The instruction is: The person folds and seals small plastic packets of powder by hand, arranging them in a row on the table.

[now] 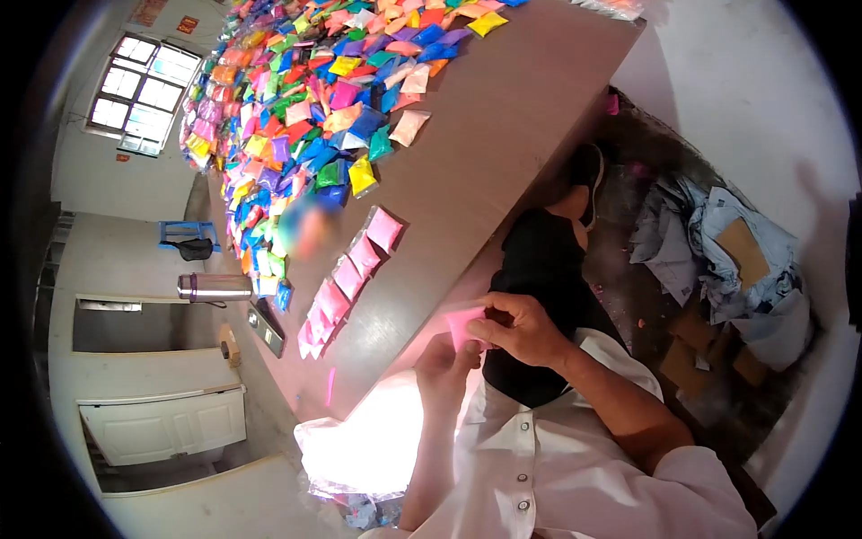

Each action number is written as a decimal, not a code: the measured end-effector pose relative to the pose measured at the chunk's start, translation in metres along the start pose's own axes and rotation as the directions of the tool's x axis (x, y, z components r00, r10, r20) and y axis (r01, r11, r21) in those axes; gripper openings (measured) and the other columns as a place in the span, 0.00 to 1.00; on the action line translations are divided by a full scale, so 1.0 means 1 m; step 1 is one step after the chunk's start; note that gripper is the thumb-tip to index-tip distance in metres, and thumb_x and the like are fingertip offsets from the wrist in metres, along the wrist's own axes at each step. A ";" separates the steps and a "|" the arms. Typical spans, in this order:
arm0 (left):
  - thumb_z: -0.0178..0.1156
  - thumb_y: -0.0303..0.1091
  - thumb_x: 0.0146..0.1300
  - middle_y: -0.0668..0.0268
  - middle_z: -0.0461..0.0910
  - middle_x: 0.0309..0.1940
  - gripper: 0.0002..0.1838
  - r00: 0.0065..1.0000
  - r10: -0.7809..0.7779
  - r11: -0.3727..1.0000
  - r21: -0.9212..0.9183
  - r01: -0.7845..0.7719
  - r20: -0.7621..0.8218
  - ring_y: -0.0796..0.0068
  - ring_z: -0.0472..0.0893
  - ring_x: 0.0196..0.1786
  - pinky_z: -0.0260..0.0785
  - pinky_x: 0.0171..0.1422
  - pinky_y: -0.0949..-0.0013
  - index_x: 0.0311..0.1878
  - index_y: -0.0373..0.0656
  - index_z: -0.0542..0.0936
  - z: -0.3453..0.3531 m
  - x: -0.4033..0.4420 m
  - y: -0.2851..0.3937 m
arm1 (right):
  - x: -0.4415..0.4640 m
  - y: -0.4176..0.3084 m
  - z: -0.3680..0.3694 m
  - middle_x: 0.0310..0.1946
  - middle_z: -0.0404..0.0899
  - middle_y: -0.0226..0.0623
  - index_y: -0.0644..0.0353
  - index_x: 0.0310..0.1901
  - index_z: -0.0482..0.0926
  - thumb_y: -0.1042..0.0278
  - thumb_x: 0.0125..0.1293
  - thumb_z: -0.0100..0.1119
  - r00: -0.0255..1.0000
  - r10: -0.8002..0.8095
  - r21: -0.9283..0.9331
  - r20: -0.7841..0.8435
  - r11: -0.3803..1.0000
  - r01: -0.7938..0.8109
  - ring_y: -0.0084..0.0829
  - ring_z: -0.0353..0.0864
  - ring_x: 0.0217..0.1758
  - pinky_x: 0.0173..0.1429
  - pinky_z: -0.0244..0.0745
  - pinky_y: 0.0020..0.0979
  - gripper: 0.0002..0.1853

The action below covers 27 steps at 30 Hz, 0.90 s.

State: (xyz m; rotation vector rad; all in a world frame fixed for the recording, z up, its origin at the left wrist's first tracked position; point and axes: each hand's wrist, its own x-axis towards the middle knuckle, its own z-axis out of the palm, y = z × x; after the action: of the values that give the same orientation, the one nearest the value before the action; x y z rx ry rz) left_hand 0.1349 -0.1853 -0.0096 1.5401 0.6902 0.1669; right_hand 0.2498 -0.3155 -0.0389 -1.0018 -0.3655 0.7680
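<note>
A small pink packet [463,325] is held between both hands above the lap. My right hand [521,331] pinches its right side with thumb and fingers. On the other side, my left hand [444,357] grips the packet's lower left part. To the left, a row of pink packets [348,276] lies on the brown table [467,148], some overlapping at the near end. A thin pink strip [330,386] rests close to the table's edge.
Many coloured packets [314,117] are heaped across the table. A steel flask [215,287], a dark phone-like object [266,329] and a tape roll [230,345] are at the far left. Plastic bags [709,242] and cardboard [693,364] lie on the floor at right.
</note>
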 end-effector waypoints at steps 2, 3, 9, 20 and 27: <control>0.68 0.31 0.69 0.64 0.85 0.35 0.09 1.000 0.004 1.000 -0.026 -0.005 -0.009 0.78 0.81 0.34 0.74 0.44 0.74 0.46 0.36 0.82 0.004 -0.001 0.003 | -0.002 0.002 -0.003 0.35 0.82 0.25 0.64 0.50 0.83 0.69 0.71 0.67 1.000 -0.002 -0.102 -0.020 0.995 0.000 0.13 0.79 0.37 0.41 0.75 0.21 0.11; 0.67 0.31 0.70 0.65 0.85 0.35 0.09 1.000 0.001 0.999 -0.055 -0.002 -0.021 0.78 0.82 0.36 0.75 0.45 0.73 0.47 0.36 0.83 0.007 0.000 0.008 | -0.002 0.006 -0.003 0.35 0.82 0.25 0.64 0.50 0.83 0.69 0.71 0.67 1.000 -0.004 -0.098 -0.018 0.995 0.002 0.13 0.79 0.37 0.41 0.75 0.21 0.11; 0.65 0.31 0.71 0.66 0.86 0.38 0.09 0.999 0.024 0.998 -0.055 -0.025 -0.023 0.79 0.82 0.39 0.75 0.47 0.73 0.48 0.36 0.83 0.004 0.000 0.006 | -0.001 0.010 -0.002 0.28 0.78 0.24 0.63 0.45 0.85 0.66 0.68 0.65 0.998 -0.063 -0.153 -0.018 0.986 0.060 0.15 0.73 0.32 0.36 0.70 0.23 0.10; 0.64 0.30 0.73 0.71 0.83 0.35 0.05 0.997 0.055 0.997 -0.060 -0.058 -0.055 0.84 0.77 0.38 0.68 0.44 0.78 0.44 0.38 0.83 0.000 0.003 0.003 | -0.003 0.010 -0.003 0.29 0.74 0.20 0.63 0.45 0.83 0.71 0.71 0.65 0.991 -0.132 -0.168 0.020 0.977 0.133 0.12 0.69 0.32 0.35 0.66 0.21 0.06; 0.63 0.29 0.73 0.75 0.80 0.33 0.05 0.990 0.110 0.994 0.033 -0.108 -0.085 0.87 0.73 0.35 0.63 0.42 0.80 0.38 0.40 0.82 -0.001 0.002 0.007 | -0.002 0.007 -0.001 0.32 0.81 0.32 0.66 0.44 0.82 0.69 0.69 0.64 0.995 -0.102 -0.308 0.008 0.946 0.100 0.20 0.76 0.35 0.41 0.74 0.27 0.09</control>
State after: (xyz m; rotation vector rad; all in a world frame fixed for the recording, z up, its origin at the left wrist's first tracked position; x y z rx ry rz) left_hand 0.1387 -0.1832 -0.0038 1.6058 0.6792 0.3088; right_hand 0.2460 -0.3158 -0.0452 -1.2683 -0.5377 0.6244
